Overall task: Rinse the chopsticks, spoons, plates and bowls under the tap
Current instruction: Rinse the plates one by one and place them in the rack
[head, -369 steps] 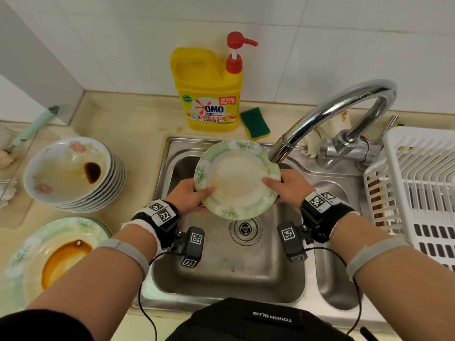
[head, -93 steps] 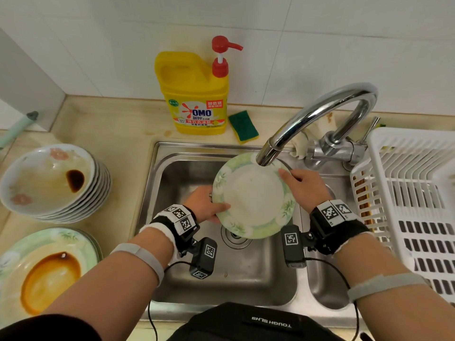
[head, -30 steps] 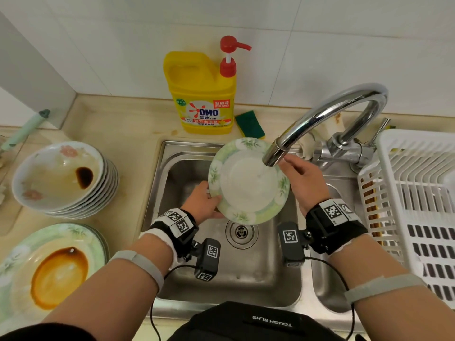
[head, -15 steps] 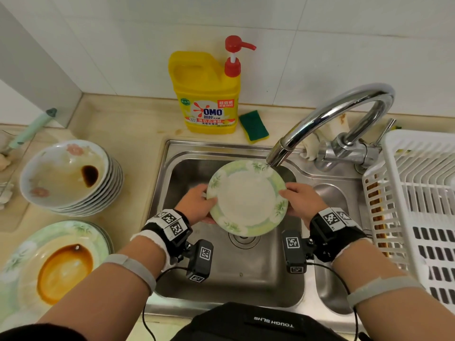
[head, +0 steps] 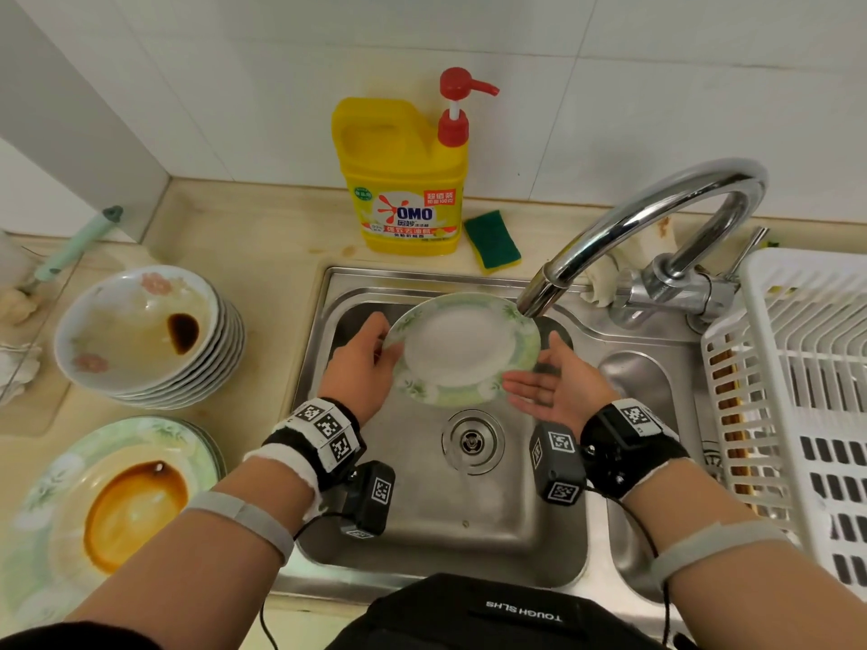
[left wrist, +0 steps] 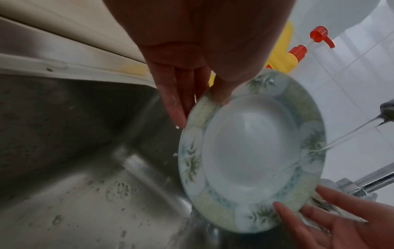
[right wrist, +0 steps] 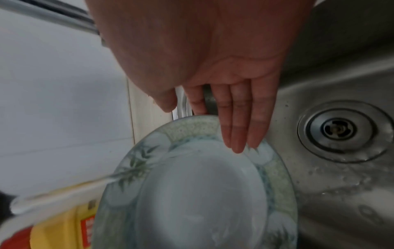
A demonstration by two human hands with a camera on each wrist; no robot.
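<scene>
A white plate (head: 462, 349) with a green leaf-pattern rim is held tilted over the sink (head: 422, 532), just under the tap's spout (head: 535, 297). A thin stream of water (left wrist: 351, 134) strikes its far right rim. My left hand (head: 370, 363) pinches the left rim, thumb on the face and fingers (left wrist: 177, 101) behind it. My right hand (head: 549, 391) is flat, palm up, with straight fingertips (right wrist: 234, 143) touching the plate's near right rim. The plate's (right wrist: 202, 193) face looks clean and wet.
A stack of dirty bowls (head: 140, 330) and dirty plates (head: 108, 504) with brown sauce sit on the counter to the left. A yellow detergent bottle (head: 403, 180) and a green sponge (head: 492, 241) stand behind the sink. A white drying rack (head: 807, 391) is at the right. The drain (head: 471, 441) lies below the plate.
My right hand has let go of the plate's right rim and opened, palm up. My left hand still holds the plate, which has shifted slightly away under the spout.
</scene>
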